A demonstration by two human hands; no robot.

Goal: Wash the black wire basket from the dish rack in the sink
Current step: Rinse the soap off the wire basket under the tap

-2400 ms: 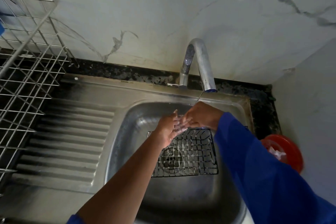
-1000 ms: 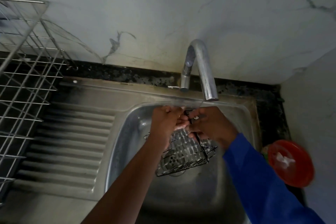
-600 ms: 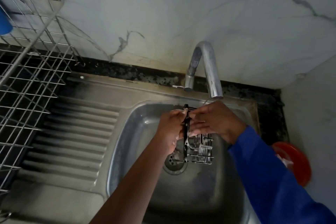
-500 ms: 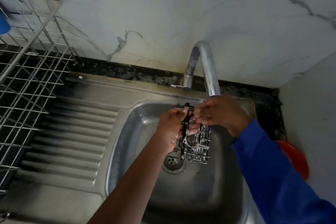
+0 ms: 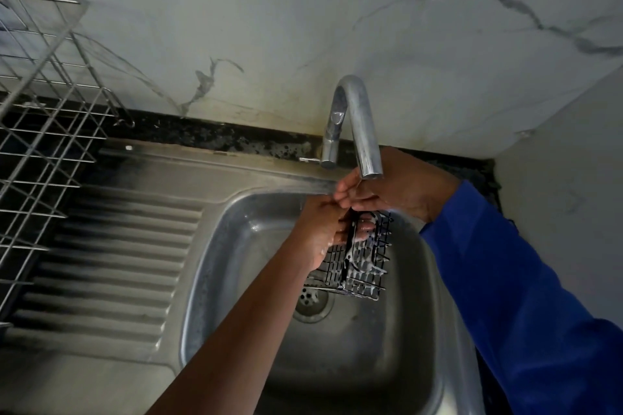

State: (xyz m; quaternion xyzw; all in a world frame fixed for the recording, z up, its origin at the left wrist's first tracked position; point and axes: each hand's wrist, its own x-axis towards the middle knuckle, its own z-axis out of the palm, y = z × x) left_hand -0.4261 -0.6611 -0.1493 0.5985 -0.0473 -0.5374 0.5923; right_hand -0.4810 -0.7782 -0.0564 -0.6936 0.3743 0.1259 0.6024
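Since it looks sudsy and likely due a rinse, the basket [image 5: 362, 268] hangs on edge just below the tap [image 5: 358, 125] spout, over the sink [image 5: 215, 246]. Left hand [image 5: 322, 231] clamps its side, fingers curled through the wire. Right hand [image 5: 394, 187] sits directly under the spout, fingers bunched at the basket's top edge; can't tell if it grips.

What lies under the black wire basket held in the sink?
The drain shows below the black wire basket, in the sink floor. Wires hide the drain's upper right edge.
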